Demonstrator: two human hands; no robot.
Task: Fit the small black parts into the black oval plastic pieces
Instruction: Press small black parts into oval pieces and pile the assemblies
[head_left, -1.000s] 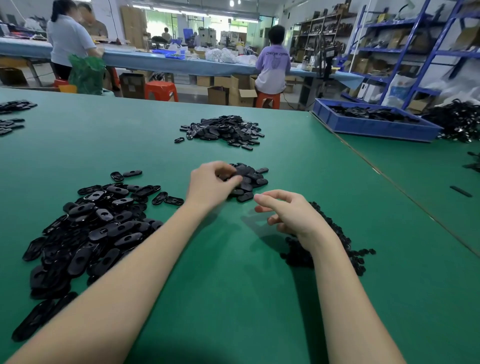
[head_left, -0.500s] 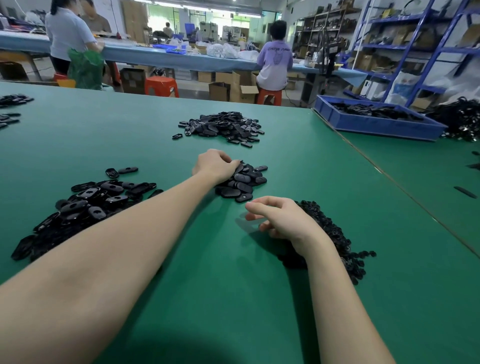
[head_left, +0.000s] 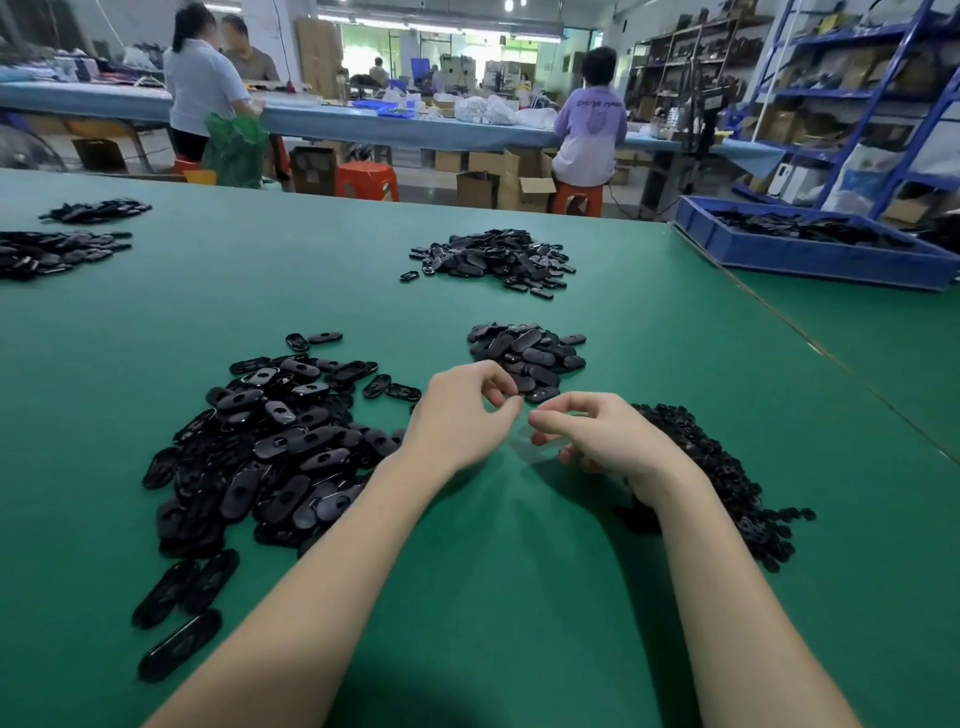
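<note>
Though both the left hand (head_left: 462, 415) and right hand (head_left: 597, 436) curl empty, the glossy black oval plastic pieces (head_left: 270, 447) look light, stiff, slippery; pinch their edges.

2 bare forearms, no sleeves, no gloves

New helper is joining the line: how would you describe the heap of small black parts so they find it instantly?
On the green table, look beside the right hand. The heap of small black parts lies under and right of that wrist; its bits are tiny and crumbly-looking, unlike the larger smooth oval pieces piled left.
</note>
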